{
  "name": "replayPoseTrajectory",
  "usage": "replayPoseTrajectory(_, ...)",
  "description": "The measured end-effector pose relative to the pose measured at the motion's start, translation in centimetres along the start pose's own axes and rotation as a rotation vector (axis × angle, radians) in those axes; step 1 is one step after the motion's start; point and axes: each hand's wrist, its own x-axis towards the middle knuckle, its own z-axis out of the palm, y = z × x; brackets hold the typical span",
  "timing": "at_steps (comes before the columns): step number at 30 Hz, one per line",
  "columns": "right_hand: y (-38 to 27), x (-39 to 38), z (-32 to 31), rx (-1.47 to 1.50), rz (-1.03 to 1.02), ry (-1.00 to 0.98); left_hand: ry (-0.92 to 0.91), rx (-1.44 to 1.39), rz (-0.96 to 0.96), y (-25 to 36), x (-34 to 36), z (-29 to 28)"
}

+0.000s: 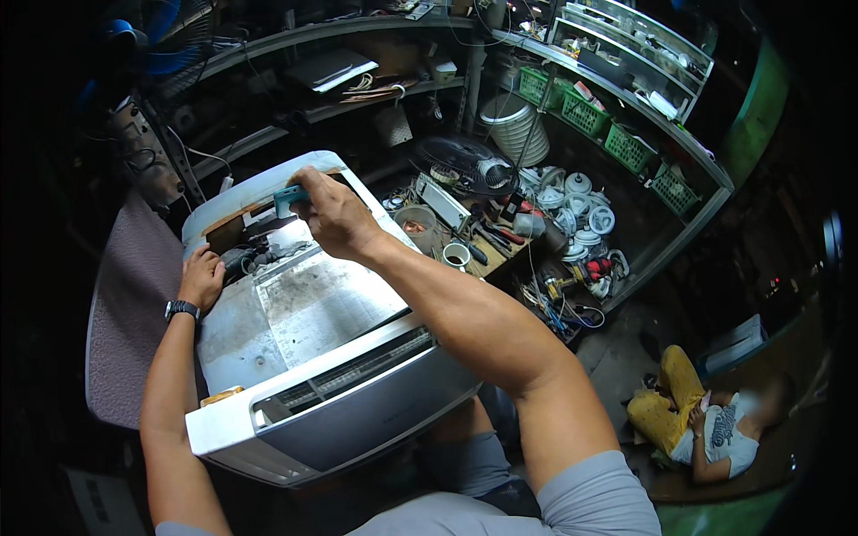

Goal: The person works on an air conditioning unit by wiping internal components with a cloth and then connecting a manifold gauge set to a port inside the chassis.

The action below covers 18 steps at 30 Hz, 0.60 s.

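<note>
A window air conditioner [313,308] with a white casing and dark front panel stands before me, its top uncovered. Bare metal sheet shows there, and at the far left a cavity with dark wiring and parts [253,256]. My right hand [335,214] is over the far part of the unit, fingers closed around a small teal tool [287,198]; its exact kind is hidden by my grip. A pale, brightly lit patch lies just below it. My left hand [204,277], with a black watch at the wrist, rests on the unit's left edge beside the cavity, fingers laid over the metal.
Right of the unit, a bench holds pliers [509,234], a white cup [456,256] and a plastic tub [416,225]. Beyond are a black fan [465,165], white round parts [581,214] and green baskets [584,113]. A person [715,429] sits at the lower right.
</note>
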Motion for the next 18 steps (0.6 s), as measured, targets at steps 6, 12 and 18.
replayPoseTrajectory(6,-0.03,0.16,0.22,-0.048,-0.085,0.033,-0.017,0.015,-0.010,0.15,-0.06,-0.54)
replayPoseTrajectory(12,-0.07,0.04,0.23,0.008,0.007,-0.005,-0.022,-0.008,-0.018,0.55,-0.11,-0.52)
replayPoseTrajectory(18,-0.02,0.07,0.17,-0.004,-0.004,-0.010,-0.025,-0.022,-0.046,0.22,-0.10,-0.32)
